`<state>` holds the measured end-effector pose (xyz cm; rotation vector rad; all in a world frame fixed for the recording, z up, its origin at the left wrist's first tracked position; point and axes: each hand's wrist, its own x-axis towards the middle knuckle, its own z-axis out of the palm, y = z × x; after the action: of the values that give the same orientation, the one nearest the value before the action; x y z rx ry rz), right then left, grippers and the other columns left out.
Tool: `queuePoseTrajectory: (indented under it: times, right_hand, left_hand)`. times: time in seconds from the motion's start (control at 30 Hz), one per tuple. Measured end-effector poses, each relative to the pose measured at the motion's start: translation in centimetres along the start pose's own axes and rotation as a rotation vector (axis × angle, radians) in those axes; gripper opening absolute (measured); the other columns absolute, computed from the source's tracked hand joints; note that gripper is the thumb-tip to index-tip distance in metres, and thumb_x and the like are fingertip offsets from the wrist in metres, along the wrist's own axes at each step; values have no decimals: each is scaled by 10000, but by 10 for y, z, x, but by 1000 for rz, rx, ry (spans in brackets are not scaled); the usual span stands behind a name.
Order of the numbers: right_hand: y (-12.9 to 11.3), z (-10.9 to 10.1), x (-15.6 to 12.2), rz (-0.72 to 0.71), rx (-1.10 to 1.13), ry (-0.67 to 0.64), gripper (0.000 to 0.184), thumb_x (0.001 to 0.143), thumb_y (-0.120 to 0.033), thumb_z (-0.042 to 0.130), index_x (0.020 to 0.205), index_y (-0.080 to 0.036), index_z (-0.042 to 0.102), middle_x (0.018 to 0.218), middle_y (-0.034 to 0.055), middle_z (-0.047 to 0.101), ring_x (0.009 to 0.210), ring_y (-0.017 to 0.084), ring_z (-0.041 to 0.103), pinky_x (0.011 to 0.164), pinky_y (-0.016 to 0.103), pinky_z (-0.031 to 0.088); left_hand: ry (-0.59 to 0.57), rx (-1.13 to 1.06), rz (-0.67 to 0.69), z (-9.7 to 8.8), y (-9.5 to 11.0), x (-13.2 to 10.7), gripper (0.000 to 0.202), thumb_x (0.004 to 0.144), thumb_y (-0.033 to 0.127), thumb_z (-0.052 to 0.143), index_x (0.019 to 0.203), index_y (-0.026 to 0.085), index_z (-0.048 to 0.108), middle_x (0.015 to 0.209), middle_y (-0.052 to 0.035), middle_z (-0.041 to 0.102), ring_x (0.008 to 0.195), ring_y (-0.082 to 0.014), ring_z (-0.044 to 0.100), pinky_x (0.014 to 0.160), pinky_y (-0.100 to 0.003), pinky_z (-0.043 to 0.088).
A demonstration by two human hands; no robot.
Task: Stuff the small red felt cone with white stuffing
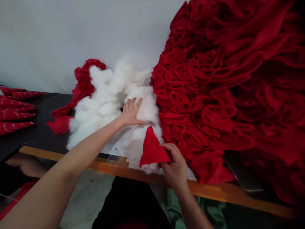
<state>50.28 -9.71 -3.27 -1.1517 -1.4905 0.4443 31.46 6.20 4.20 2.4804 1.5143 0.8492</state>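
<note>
My left hand (132, 112) reaches onto a heap of white fluffy stuffing (100, 101), its fingers spread and touching the fluff. In my right hand (175, 163) is a small red fabric cone (153, 149), pinched at its right side between thumb and fingers. The cone's tip points up and away from me. Some white fluff shows at its lower edge, against or inside the opening; I cannot tell which.
A tall pile of red fabric pieces (209, 95) rises on the right. More red fabric (82, 82) lies left of the stuffing. Red cones with white dashed lines (16, 109) lie at far left. The table's wooden edge (109, 166) runs along the front, before a pale wall (78, 31).
</note>
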Motion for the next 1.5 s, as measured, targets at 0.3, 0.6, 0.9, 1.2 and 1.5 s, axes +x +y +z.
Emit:
queuePoseTrajectory:
  times: [0.3,0.6,0.9,1.2,1.5]
  right_hand:
    - [3,18,-3,53,141,174,368,691,-78,504,1024,-219,571,987,51,564,922,203,563,799,362,484]
    - [-13,41,-14,78,162,49,370,642,-130,548,1003,-205,526,956,48,547,890,197,553,783,346,475]
    - [-12,46,-15,345,368,16,265,662,-190,560,919,-205,500,814,1,548,580,117,528,481,228,454]
    - [-10,52,-19,81,149,1,173,659,-144,545,819,-209,531,822,4,571,763,161,548,676,271,453]
    - [-3,55,-10,305,94,251,180,620,-181,545,791,-197,493,696,-40,531,615,126,492,569,230,391]
  left_hand:
    - [200,-761,-136,-1,59,-149,511,676,224,688,1136,288,475,1166,-60,461,1091,-224,514,872,-373,496]
    - [445,-793,-343,41,75,-163,172,677,73,556,784,206,576,806,-2,582,777,-135,559,694,-236,470]
    - [402,-1208,-410,38,57,-164,186,607,133,694,770,196,628,887,-16,584,857,-142,573,751,-247,474]
    - [332,-1293,-605,55,64,-151,211,554,124,636,638,195,455,647,39,558,598,-104,517,554,-220,426]
    - [608,-489,-408,59,67,-152,197,639,90,575,779,213,510,735,16,540,663,-130,525,627,-253,444]
